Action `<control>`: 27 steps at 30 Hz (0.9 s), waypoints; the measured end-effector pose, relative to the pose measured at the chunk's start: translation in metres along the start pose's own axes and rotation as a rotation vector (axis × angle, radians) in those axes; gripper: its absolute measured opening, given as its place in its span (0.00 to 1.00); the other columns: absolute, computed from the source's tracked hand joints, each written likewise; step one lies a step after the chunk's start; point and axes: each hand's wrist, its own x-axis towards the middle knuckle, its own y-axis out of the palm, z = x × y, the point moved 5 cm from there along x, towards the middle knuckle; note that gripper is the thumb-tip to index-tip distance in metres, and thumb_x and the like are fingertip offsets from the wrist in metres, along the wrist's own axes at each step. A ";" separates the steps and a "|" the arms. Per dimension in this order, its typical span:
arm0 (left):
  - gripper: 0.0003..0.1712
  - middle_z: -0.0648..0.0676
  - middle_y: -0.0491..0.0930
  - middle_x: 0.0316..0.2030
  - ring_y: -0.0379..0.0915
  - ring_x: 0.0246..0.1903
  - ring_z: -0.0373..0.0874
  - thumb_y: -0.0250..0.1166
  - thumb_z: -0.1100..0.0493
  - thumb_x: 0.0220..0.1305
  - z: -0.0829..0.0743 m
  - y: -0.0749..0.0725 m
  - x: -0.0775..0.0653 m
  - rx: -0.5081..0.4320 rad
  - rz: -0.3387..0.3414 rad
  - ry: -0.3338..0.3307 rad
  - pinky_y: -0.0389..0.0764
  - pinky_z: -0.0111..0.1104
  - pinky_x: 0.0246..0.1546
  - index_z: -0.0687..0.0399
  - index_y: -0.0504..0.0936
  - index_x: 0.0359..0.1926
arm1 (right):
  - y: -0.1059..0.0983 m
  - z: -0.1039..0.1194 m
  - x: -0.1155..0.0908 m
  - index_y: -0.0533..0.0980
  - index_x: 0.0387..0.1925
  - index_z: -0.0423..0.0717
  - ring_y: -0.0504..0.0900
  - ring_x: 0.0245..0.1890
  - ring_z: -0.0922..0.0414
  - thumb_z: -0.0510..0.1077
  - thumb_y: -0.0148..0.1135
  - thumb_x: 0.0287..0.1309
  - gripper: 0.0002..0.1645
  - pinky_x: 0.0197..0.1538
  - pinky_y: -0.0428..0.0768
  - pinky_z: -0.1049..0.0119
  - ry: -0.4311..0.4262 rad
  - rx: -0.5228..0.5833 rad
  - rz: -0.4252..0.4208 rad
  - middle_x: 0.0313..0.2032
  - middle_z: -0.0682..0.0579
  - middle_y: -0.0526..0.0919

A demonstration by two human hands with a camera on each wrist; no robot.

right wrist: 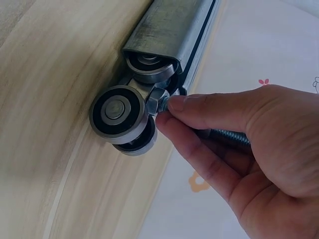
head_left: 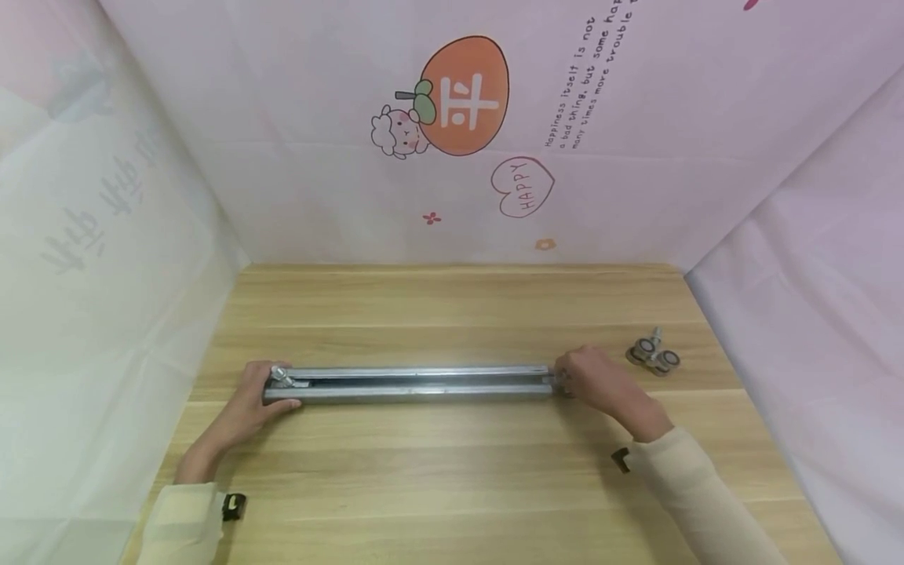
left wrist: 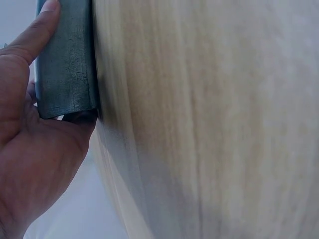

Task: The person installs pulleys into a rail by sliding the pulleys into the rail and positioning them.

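Note:
A straight grey metal rail [head_left: 424, 390] with a slot along its top lies across the wooden table. My left hand [head_left: 247, 404] grips its left end, the thumb along the near side, seen close in the left wrist view. A bolt [head_left: 282, 376] of a trolley sticks up from the slot there; the rest of that piece is mostly hidden. At the right end, my right hand [right wrist: 264, 144] pinches the bolt of a roller trolley [right wrist: 117, 114] between thumb and fingers. One pair of its wheels sits at the rail's mouth, partly inside; the other pair is outside.
Another roller trolley [head_left: 664, 361], bolt pointing away, lies on the table [head_left: 438, 486] to the right of my right hand. Printed pale cloth [head_left: 318, 204] hangs behind the table, with more cloth along both sides.

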 end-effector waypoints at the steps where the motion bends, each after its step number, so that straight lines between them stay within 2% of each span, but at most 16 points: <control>1: 0.37 0.64 0.66 0.49 0.57 0.50 0.50 0.74 0.59 0.51 0.000 0.000 0.000 0.001 0.002 -0.001 0.60 0.38 0.50 0.68 0.69 0.59 | 0.000 0.001 0.000 0.80 0.19 0.51 0.68 0.16 0.67 0.28 0.62 0.50 0.15 0.21 0.73 0.70 -0.002 0.003 0.000 0.17 0.59 0.78; 12: 0.37 0.64 0.65 0.49 0.57 0.50 0.51 0.74 0.60 0.50 0.000 0.001 0.000 -0.011 0.003 -0.013 0.60 0.40 0.50 0.68 0.69 0.58 | 0.002 0.004 0.000 0.83 0.25 0.49 0.72 0.18 0.69 0.30 0.65 0.51 0.11 0.25 0.77 0.71 -0.018 0.021 -0.033 0.22 0.59 0.82; 20: 0.37 0.64 0.65 0.50 0.57 0.51 0.52 0.74 0.60 0.50 0.000 0.002 -0.001 -0.014 0.005 -0.017 0.61 0.43 0.50 0.67 0.69 0.58 | 0.001 0.008 0.003 0.82 0.23 0.50 0.70 0.17 0.68 0.29 0.61 0.51 0.13 0.23 0.75 0.73 -0.034 0.021 -0.032 0.20 0.61 0.79; 27: 0.37 0.64 0.65 0.50 0.57 0.50 0.52 0.74 0.58 0.50 0.002 0.001 -0.001 -0.016 0.002 -0.015 0.61 0.41 0.50 0.67 0.69 0.58 | -0.001 0.010 0.005 0.82 0.23 0.50 0.70 0.19 0.68 0.29 0.61 0.50 0.13 0.25 0.75 0.73 -0.044 -0.008 -0.030 0.22 0.60 0.80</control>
